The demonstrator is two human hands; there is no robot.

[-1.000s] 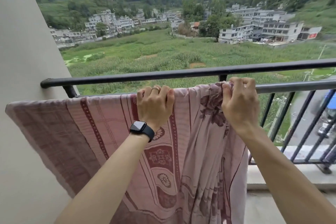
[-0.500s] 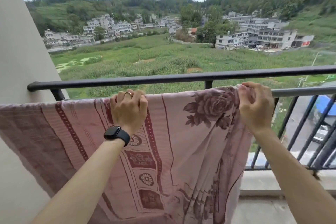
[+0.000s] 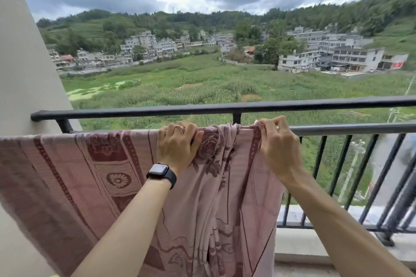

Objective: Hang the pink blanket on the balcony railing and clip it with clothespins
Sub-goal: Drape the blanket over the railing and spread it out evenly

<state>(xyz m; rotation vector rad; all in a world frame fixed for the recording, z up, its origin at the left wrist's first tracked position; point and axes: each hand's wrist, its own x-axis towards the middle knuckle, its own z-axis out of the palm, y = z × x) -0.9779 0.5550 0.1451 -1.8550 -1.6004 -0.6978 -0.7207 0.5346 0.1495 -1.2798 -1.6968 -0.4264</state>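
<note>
At the left end of the railing (image 3: 351, 129), next to the wall (image 3: 24, 63), the pink blanket (image 3: 74, 177) hangs flat over the lower bar. It spreads wide there, so air can get to it.

Next comes the left hand (image 3: 176, 148), with a ring (image 3: 179, 126) and a black watch (image 3: 161, 172). Its fingers curl over the top of the bar and press the cloth down. I think it is holding the blanket so it cannot slide off.

Between the two hands the cloth is bunched up in folds.

Then comes the right hand (image 3: 278, 148). It pinches the blanket's edge at the bar with its fingertips. It looks like it is about to pull that edge sideways to smooth the bunched part.

To the right, the bar is bare.

No clothespins can be seen, and no basket or box to hold them. So the clipping is not yet done.
</note>
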